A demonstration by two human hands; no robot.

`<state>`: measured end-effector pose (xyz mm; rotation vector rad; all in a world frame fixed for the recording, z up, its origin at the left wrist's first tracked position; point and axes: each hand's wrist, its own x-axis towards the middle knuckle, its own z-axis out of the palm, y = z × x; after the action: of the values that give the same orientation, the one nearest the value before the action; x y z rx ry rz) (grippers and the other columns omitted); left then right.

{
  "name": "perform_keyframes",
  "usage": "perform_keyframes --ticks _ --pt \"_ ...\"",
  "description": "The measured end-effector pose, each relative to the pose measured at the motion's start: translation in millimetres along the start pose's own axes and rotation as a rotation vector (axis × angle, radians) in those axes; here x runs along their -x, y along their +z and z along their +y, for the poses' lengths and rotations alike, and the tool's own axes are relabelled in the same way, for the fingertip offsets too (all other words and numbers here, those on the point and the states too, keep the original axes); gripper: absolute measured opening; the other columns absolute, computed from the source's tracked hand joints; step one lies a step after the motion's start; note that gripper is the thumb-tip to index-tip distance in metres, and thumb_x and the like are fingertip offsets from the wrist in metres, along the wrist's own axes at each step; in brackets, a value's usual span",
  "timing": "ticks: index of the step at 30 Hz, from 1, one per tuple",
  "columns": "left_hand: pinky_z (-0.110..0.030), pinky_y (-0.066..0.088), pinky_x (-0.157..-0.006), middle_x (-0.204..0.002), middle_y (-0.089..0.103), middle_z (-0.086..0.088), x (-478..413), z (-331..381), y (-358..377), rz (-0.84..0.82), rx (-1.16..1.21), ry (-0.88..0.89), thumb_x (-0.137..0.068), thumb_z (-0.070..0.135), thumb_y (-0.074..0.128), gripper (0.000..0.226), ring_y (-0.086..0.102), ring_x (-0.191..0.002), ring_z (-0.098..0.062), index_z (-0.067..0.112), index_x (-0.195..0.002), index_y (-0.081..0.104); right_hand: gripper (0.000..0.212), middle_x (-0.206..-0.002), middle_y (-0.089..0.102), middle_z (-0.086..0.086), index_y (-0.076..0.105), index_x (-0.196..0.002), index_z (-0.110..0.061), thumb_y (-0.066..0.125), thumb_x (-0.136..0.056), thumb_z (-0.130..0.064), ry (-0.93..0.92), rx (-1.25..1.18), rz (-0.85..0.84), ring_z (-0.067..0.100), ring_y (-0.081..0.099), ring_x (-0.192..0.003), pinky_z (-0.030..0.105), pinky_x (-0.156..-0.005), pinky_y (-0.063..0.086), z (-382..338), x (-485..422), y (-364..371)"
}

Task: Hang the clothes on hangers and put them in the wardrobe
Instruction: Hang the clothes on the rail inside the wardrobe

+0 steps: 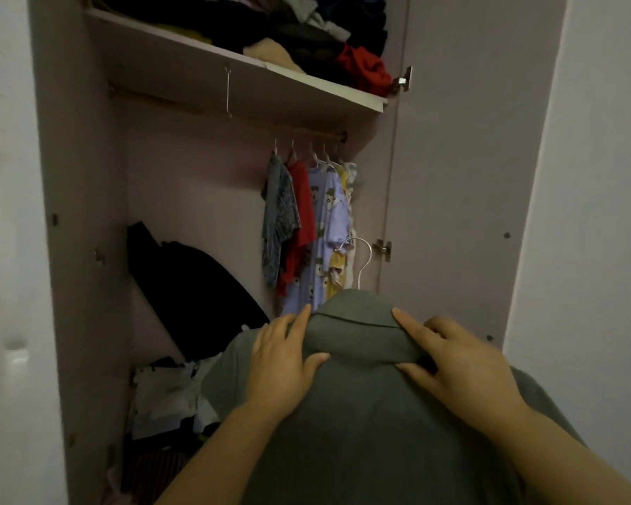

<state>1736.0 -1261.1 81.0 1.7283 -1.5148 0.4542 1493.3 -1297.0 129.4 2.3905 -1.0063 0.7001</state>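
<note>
A grey collared shirt fills the lower middle of the head view, draped over a white hanger whose hook sticks up above the collar. My left hand grips the shirt's left shoulder by the collar, thumb in front and fingers over the top. On the collar's right side my right hand pinches the fold between thumb and fingers. Behind stands the open wardrobe, its wooden rail running under the shelf. Several garments hang at the rail's right end.
The upper shelf is piled with folded and loose clothes. A black bag leans in the wardrobe's lower left above a heap of clothes. The open door stands to the right. The rail's left part is bare.
</note>
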Motion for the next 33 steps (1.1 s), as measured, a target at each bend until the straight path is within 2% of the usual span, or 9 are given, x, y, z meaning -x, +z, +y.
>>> perform_keyframes --ticks 3,5,7,10,16,20,22,26,33 --pt "-0.029 0.015 -0.112 -0.147 0.028 0.002 -38.1 -26.7 24.3 0.016 -0.031 -0.017 -0.089 0.054 0.048 0.075 0.025 -0.135 -0.015 0.028 -0.149 0.012 0.069 -0.126 0.041 -0.013 -0.018 -0.135 -0.048 0.032 -0.09 -0.063 -0.036 -0.022 0.065 0.001 0.046 -0.1 0.012 -0.071 0.044 12.4 -50.8 34.6" --pt "-0.029 0.015 -0.113 -0.149 0.026 0.003 -62.6 -44.0 38.2 0.02 -0.046 -0.046 -0.089 0.053 0.048 0.075 0.023 -0.136 -0.015 0.027 -0.149 0.012 0.07 -0.119 0.05 -0.011 0.008 -0.145 -0.043 0.045 -0.088 -0.059 -0.034 -0.051 0.09 0.004 0.052 -0.096 0.015 -0.065 0.046 15.5 -84.4 51.5" --pt "-0.028 0.013 -0.113 -0.152 0.022 0.003 -89.6 -59.2 49.3 0.037 -0.063 -0.083 -0.09 0.053 0.047 0.075 0.02 -0.138 -0.015 0.027 -0.149 0.009 0.068 -0.098 0.064 -0.004 0.048 -0.136 -0.031 0.071 -0.075 -0.05 -0.052 -0.094 0.128 0.011 0.061 -0.076 0.02 -0.049 0.046 20.0 -118.9 65.5" --pt "-0.027 0.009 -0.114 -0.155 0.013 0.003 -132.6 -80.6 62.5 0.051 -0.093 -0.122 -0.091 0.054 0.045 0.077 0.015 -0.141 -0.015 0.026 -0.149 0.004 0.065 -0.077 0.067 0.0 0.068 -0.117 -0.021 0.087 -0.057 -0.04 -0.099 -0.089 0.232 0.018 0.061 -0.056 0.026 -0.034 0.043 31.2 -175.8 91.9" --pt "-0.028 0.011 -0.115 -0.156 0.011 0.002 -216.8 -125.1 73.5 0.101 -0.17 -0.157 -0.09 0.053 0.047 0.078 0.014 -0.142 -0.016 0.024 -0.15 0.005 0.064 -0.074 0.066 0.0 0.068 -0.117 -0.024 0.085 -0.059 -0.046 -0.156 -0.058 0.322 0.019 0.062 -0.056 0.026 -0.035 0.043 39.0 -283.4 126.8" --pt "-0.03 0.013 -0.115 -0.156 0.012 0.002 -278.4 -160.1 78.8 0.134 -0.182 -0.145 -0.091 0.053 0.046 0.078 0.016 -0.142 -0.017 0.024 -0.15 0.005 0.065 -0.11 0.057 -0.008 0.028 -0.143 -0.044 0.047 -0.084 -0.064 -0.142 0.02 0.318 0.014 0.059 -0.095 0.024 -0.058 0.042 34.5 -358.6 143.1" --pt "-0.03 0.015 -0.115 -0.156 0.013 0.003 -311.1 -181.8 80.3 0.164 -0.179 -0.136 -0.09 0.053 0.046 0.078 0.017 -0.141 -0.017 0.024 -0.15 0.005 0.065 -0.117 0.051 -0.01 0.019 -0.145 -0.045 0.039 -0.087 -0.066 -0.15 0.047 0.346 0.012 0.055 -0.101 0.024 -0.062 0.041 26.7 -398.1 151.0" --pt "-0.034 0.019 -0.116 -0.156 0.014 0.003 -379.5 -234.0 83.0 0.22 -0.13 -0.122 -0.091 0.051 0.047 0.077 0.019 -0.141 -0.017 0.025 -0.15 0.006 0.061 -0.114 0.05 -0.003 0.028 -0.141 -0.037 0.046 -0.088 -0.06 -0.153 0.116 0.369 0.017 0.056 -0.096 0.028 -0.063 0.047 -3.4 -482.3 157.7" --pt "-0.033 0.022 -0.115 -0.153 0.022 -0.001 -488.3 -323.1 83.3 0.265 -0.108 -0.097 -0.092 0.048 0.046 0.065 0.024 -0.138 -0.017 0.02 -0.147 0.024 0.04 -0.114 0.051 0.003 0.049 -0.124 -0.023 0.055 -0.09 -0.043 -0.058 0.218 0.397 0.025 0.057 -0.098 0.03 -0.059 0.034 -44.9 -634.5 156.2"
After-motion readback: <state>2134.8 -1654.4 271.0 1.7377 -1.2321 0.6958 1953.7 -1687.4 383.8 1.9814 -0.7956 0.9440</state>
